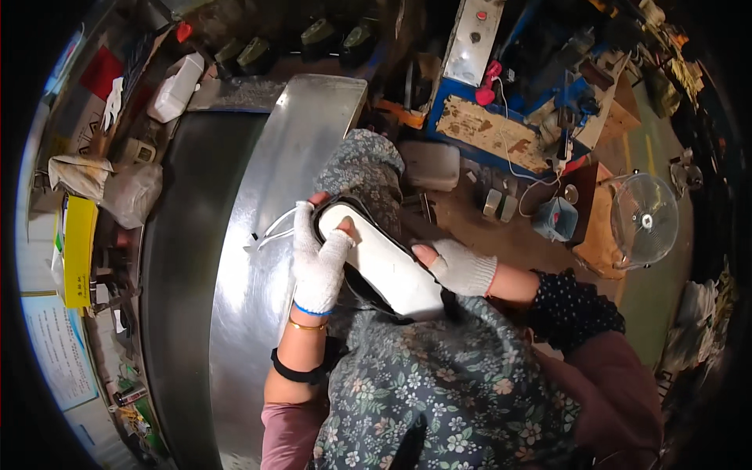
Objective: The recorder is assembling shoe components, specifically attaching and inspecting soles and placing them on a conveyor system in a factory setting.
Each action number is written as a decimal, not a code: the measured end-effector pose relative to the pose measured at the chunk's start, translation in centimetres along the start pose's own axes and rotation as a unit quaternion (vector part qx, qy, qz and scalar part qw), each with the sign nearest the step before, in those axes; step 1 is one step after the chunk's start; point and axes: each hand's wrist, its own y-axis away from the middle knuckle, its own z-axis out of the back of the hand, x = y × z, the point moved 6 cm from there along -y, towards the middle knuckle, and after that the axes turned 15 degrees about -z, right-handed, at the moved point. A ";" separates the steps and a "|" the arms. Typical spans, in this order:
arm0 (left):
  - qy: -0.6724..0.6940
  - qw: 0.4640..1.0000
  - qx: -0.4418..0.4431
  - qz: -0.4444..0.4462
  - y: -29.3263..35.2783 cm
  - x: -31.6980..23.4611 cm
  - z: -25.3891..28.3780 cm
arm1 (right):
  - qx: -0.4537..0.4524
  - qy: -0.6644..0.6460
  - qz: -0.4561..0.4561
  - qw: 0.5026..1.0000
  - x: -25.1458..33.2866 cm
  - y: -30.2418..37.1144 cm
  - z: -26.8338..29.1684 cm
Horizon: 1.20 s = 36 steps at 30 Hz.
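Across my lap lies a black shoe upper [363,287] wrapped around a long, smooth white form that looks like a shoe last [395,278], its flat face turned up. My left hand [317,270], in a white knit glove with bare fingertips, grips the far-left end; its thumb presses on the white face and its fingers go round the black edge. White cords [276,229] stick out leftward beside it. My right hand [466,268], gloved likewise, holds the right-hand edge with its thumb against the rim; its other fingers are hidden underneath.
To my left runs a curved metal ledge [251,313] beside a dark conveyor belt [184,298]. A yellow box [79,251] and plastic bag [135,192] sit beyond. At right are a blue-framed bench [493,129], a grey bin [429,164], a blue basket [556,219] and a round fan [645,220].
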 end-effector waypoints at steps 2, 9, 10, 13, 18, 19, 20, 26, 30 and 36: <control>0.008 1.000 -0.019 0.000 0.4 0.2 0.6 | 0.178 0.109 -0.070 0.975 2.1 -0.9 -0.2; -0.020 1.000 0.008 0.004 1.4 0.3 1.4 | 0.085 0.226 0.002 0.970 6.2 -3.5 -1.9; -0.026 0.999 0.024 -0.004 1.5 0.3 1.4 | 0.023 0.238 0.104 0.965 6.6 -2.9 -2.0; -0.044 0.998 0.044 -0.003 1.7 -0.5 1.5 | -0.015 0.275 0.132 0.952 8.1 -1.6 -2.0; 0.009 1.000 0.017 0.017 0.4 1.1 1.5 | -0.153 0.409 0.253 0.863 12.1 -0.6 -2.5; 0.017 1.000 0.015 0.021 -0.1 1.1 1.3 | -0.158 0.410 0.244 0.865 12.1 -1.0 -2.5; 0.009 1.000 0.013 0.019 -0.5 1.4 1.2 | -0.169 0.431 0.252 0.850 12.3 -1.2 -2.5; -0.037 0.999 0.025 -0.007 -1.4 2.3 1.7 | -0.174 0.450 0.207 0.851 12.8 -1.8 -3.2; -0.075 0.996 0.047 -0.005 -1.1 1.6 0.8 | -0.028 0.287 0.120 0.950 8.9 -4.2 -0.3; -0.073 0.996 0.041 -0.033 -0.2 -0.4 -0.1 | 0.040 -0.020 0.036 0.998 0.1 0.3 -0.5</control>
